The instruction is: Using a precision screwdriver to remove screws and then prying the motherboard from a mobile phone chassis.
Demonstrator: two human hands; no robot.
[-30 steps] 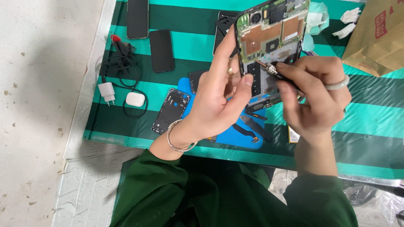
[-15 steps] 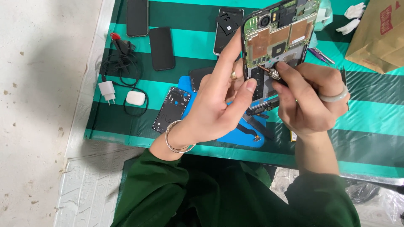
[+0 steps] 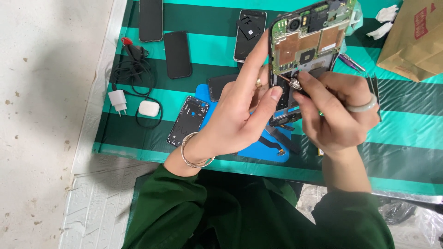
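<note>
My left hand [image 3: 240, 117] holds an opened phone [image 3: 309, 46] upright above the mat, its green circuit board and copper shields facing me; the index finger runs up its left edge and the thumb presses the lower part. My right hand [image 3: 339, 115], wearing a pale ring, grips a small screwdriver [image 3: 291, 83] whose tip rests on the board just below the copper shields. Under the hands lies a blue work mat [image 3: 258, 150] with loose flex parts on it.
On the green striped sheet [image 3: 406, 133] lie several dark phones [image 3: 177, 54], a phone frame [image 3: 188, 121], a white charger plug [image 3: 118, 100], a white earbud case [image 3: 149, 108] with black cable, and a brown paper bag [image 3: 415, 37] at the far right. Pale floor lies left.
The opened phone has stayed raised in my left hand and shifted slightly. My right hand has kept the screwdriver tip on the board, moving a little up it.
</note>
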